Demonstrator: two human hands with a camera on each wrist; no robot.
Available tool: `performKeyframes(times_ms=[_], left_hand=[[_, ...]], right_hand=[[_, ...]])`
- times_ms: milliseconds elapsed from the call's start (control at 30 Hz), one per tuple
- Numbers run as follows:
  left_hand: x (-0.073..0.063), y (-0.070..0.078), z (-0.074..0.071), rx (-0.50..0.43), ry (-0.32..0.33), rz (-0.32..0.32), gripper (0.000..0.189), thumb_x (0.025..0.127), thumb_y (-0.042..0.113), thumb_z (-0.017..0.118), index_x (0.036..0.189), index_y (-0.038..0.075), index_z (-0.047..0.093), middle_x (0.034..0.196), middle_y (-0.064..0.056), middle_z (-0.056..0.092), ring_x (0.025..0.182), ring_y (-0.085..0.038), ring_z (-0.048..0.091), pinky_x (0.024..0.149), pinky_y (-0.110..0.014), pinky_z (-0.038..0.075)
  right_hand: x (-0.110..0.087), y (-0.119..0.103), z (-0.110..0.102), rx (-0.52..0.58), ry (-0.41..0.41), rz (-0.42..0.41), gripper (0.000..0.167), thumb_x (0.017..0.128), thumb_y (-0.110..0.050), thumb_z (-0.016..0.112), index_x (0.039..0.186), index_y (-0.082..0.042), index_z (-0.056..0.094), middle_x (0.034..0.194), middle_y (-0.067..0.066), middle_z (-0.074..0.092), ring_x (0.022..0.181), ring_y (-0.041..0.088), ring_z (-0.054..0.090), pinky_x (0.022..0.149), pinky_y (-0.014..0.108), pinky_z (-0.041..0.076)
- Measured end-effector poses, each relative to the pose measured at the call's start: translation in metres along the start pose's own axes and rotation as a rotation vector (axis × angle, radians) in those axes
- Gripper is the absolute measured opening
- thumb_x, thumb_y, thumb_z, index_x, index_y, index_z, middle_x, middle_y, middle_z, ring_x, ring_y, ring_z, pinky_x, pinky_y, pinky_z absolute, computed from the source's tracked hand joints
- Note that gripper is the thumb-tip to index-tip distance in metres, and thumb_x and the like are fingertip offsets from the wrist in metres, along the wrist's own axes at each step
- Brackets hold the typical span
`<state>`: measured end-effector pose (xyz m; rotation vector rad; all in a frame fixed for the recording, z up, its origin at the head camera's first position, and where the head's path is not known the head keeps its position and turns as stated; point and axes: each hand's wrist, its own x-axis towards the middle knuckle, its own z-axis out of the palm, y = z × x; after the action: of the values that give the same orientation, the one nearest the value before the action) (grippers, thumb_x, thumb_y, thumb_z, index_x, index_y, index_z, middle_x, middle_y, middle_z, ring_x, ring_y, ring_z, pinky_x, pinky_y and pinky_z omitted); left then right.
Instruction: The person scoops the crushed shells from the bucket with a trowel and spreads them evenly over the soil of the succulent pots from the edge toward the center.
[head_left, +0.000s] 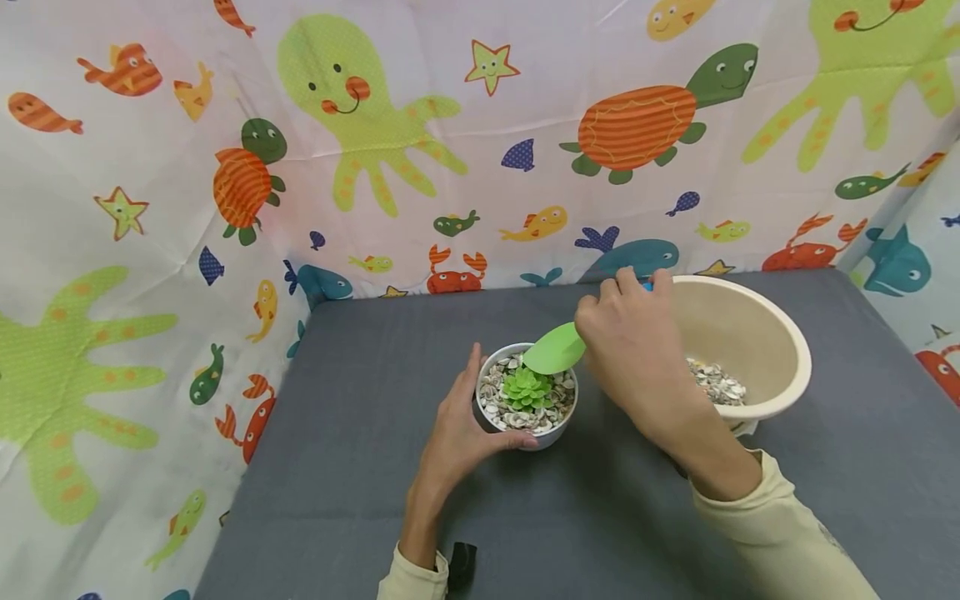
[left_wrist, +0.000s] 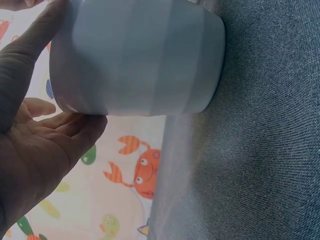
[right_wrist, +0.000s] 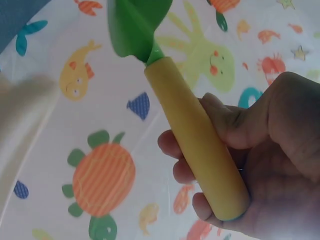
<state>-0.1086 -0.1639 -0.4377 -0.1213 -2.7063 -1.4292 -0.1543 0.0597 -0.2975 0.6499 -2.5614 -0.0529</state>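
A white flower pot (head_left: pixel 555 435) stands on the grey cloth, with a green succulent (head_left: pixel 527 389) amid small pale shells or stones (head_left: pixel 498 398). My left hand (head_left: pixel 456 429) holds the pot from its left, thumb along the near side and fingers on the far left. In the left wrist view, the pot's smooth side (left_wrist: pixel 140 55) lies between thumb and fingers. With my right hand (head_left: pixel 633 358) I grip a small garden trowel by its yellow handle (right_wrist: pixel 197 140). Its green blade (head_left: pixel 555 348) tilts down over the pot's far right rim; the blade's underside is hidden.
Right of the pot stands a large cream tub (head_left: pixel 772 333) with more shells or stones (head_left: pixel 716 383) in its bottom. My right forearm crosses in front of part of it. A sea-animal curtain (head_left: pixel 420 167) hangs behind and at both sides of the grey-covered table (head_left: pixel 360 400).
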Motion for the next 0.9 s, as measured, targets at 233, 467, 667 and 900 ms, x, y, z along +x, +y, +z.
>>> performKeyframes(times_ms=[233,467,667,900], left_hand=[[0.000,0.000,0.000,-0.015,-0.001,0.001,0.138,0.061,0.045,0.102,0.168,0.037,0.014,0.166,-0.005,0.043,0.153,-0.026,0.044,0.121,-0.059,0.040],[0.000,0.000,0.002,0.000,0.002,-0.033,0.140,0.060,0.046,0.102,0.165,0.045,0.011,0.165,-0.001,0.044,0.152,-0.023,0.043,0.121,-0.058,0.040],[-0.007,0.009,0.008,0.133,0.094,0.006,0.144,0.054,0.048,0.103,0.168,0.031,0.018,0.140,-0.008,0.054,0.124,-0.023,0.058,0.103,-0.046,0.054],[-0.022,0.023,-0.003,0.327,0.107,0.044,0.151,0.048,0.050,0.102,0.169,0.019,0.017,0.110,-0.006,0.051,0.088,-0.013,0.046,0.073,-0.027,0.046]], right_hand=[[-0.022,0.038,-0.025,0.082,0.089,0.105,0.019,0.072,0.006,0.076,0.091,0.006,0.072,0.079,0.024,0.066,0.084,0.041,0.058,0.081,0.061,0.042],[-0.051,0.085,-0.032,0.076,0.128,0.299,0.025,0.080,0.015,0.059,0.101,0.010,0.072,0.089,0.032,0.067,0.092,0.047,0.053,0.091,0.069,0.036],[-0.075,0.114,-0.021,0.076,0.086,0.426,0.025,0.083,0.015,0.054,0.100,0.011,0.072,0.088,0.034,0.066,0.090,0.048,0.049,0.087,0.069,0.033],[-0.087,0.139,-0.001,0.066,-0.053,0.421,0.018,0.078,0.012,0.069,0.095,0.010,0.072,0.084,0.033,0.066,0.086,0.047,0.050,0.083,0.069,0.034]])
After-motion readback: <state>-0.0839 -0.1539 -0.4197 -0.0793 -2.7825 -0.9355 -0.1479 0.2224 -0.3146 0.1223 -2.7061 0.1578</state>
